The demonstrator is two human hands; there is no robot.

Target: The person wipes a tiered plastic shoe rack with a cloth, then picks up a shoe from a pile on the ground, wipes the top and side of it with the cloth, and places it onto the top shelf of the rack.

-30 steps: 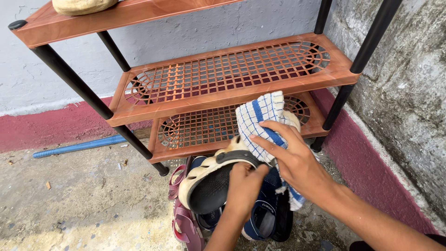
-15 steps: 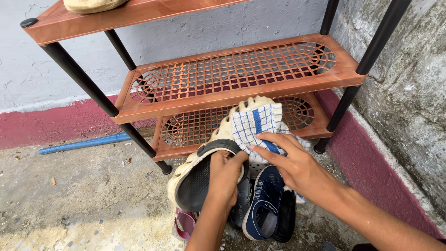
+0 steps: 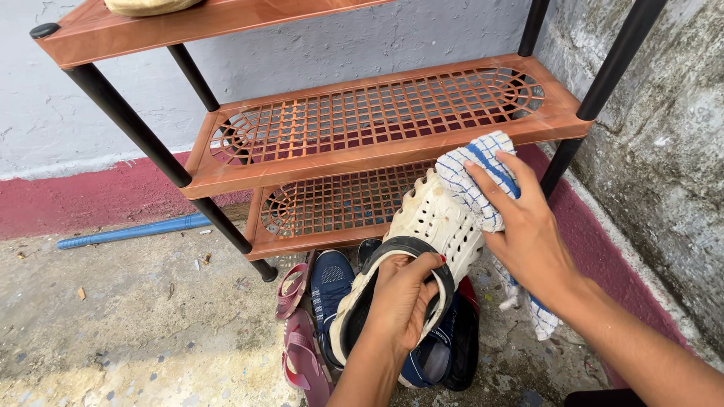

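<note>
Setting: concrete floor (image 3: 113, 332) by a grey wall, with an orange shoe rack (image 3: 362, 143).
Left hand (image 3: 403, 301): clamped on the heel strap of a cream clog (image 3: 430, 234), held above blue shoes (image 3: 332, 283) and pink sandals (image 3: 298, 332).
Right hand (image 3: 528, 234): presses a blue-checked cloth (image 3: 475, 177) against the clog's toe.

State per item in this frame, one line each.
left hand: gripping the clog's heel end
right hand: pressing the cloth against the clog's toe
cream clog: lifted, tilted, toe up
checked cloth: bunched on the toe, tail hanging
middle shelf: bare
blue sneakers: on the ground under the clog
pink sandals: on the ground, left of the sneakers
</note>
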